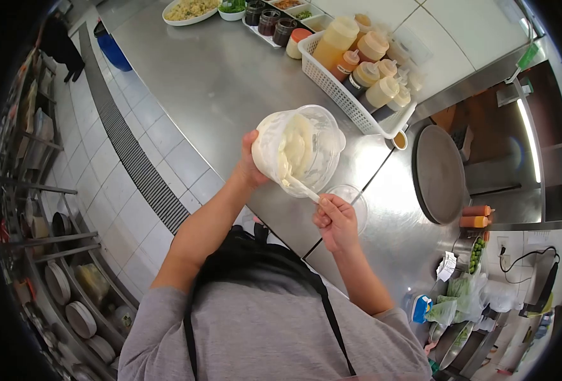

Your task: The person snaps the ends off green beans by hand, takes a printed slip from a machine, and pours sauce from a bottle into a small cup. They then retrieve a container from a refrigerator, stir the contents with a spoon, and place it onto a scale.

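My left hand (250,162) grips a clear plastic tub (327,143) from its left side, tilted so that its open mouth faces right. Inside lies a thick, pale cream (295,149) that looks like mayonnaise, smeared along the wall. In my right hand (335,220), closed, is the handle of a white spatula or spoon (304,189); its head reaches into the tub and is partly hidden by the cream. Under and beside my right hand, a round clear lid (359,202) rests on the steel counter (224,108).
A white basket (351,108) of squeeze bottles stands at the wall. Beyond it are sauce jars (269,22) and a plate of food (189,11). To the right lie a round dark griddle plate (440,174), a small sauce cup (400,140) and bagged greens (462,295). Shelves (71,273) line the left.
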`<act>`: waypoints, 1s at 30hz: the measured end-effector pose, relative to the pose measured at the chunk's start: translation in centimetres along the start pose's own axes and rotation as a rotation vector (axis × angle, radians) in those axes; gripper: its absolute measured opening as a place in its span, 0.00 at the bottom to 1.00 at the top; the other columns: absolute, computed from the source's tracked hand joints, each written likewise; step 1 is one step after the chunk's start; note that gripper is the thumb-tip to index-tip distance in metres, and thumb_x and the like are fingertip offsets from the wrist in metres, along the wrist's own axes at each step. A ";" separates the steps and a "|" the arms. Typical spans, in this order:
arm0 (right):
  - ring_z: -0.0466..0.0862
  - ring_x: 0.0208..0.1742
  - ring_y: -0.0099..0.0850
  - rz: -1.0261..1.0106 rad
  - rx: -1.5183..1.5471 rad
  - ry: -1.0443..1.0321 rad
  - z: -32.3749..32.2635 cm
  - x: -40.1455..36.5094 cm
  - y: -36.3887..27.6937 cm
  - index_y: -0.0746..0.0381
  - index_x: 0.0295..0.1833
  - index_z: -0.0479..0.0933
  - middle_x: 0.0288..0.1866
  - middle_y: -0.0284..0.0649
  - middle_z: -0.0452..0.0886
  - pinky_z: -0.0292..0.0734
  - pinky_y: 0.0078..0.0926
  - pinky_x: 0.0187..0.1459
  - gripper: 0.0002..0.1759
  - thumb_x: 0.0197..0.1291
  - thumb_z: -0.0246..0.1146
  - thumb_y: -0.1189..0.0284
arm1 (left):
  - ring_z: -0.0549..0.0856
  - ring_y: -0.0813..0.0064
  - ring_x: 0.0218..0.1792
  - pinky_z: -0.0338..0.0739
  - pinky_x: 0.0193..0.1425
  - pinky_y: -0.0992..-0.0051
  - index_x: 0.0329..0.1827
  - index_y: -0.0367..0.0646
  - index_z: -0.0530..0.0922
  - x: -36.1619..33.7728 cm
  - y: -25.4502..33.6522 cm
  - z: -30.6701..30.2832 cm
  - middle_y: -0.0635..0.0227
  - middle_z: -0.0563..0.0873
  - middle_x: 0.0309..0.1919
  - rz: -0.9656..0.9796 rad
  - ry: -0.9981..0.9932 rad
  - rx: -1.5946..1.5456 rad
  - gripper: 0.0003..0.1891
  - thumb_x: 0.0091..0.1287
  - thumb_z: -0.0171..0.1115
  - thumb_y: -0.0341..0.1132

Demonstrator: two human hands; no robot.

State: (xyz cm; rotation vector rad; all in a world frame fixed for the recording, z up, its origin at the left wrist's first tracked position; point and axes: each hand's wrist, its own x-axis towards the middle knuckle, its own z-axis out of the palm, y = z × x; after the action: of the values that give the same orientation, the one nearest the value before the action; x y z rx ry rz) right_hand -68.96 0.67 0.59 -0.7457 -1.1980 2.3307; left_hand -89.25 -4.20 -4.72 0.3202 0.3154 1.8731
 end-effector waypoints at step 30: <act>0.77 0.32 0.47 -0.726 -1.773 0.032 -2.7 10.1 -11.2 0.66 0.28 0.73 0.31 0.48 0.76 0.72 0.40 0.35 0.05 0.51 0.54 0.76 | 0.71 0.58 0.55 0.71 0.55 0.57 0.60 0.46 0.64 -7.4 1.7 -3.2 0.58 0.70 0.56 0.217 0.159 -0.215 0.38 0.50 0.48 0.62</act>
State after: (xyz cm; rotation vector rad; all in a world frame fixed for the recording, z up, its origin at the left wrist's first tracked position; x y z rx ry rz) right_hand -73.73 14.25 5.84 -0.5329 -2.7135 0.2480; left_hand -89.63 -11.94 -7.58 0.0597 0.1891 2.1302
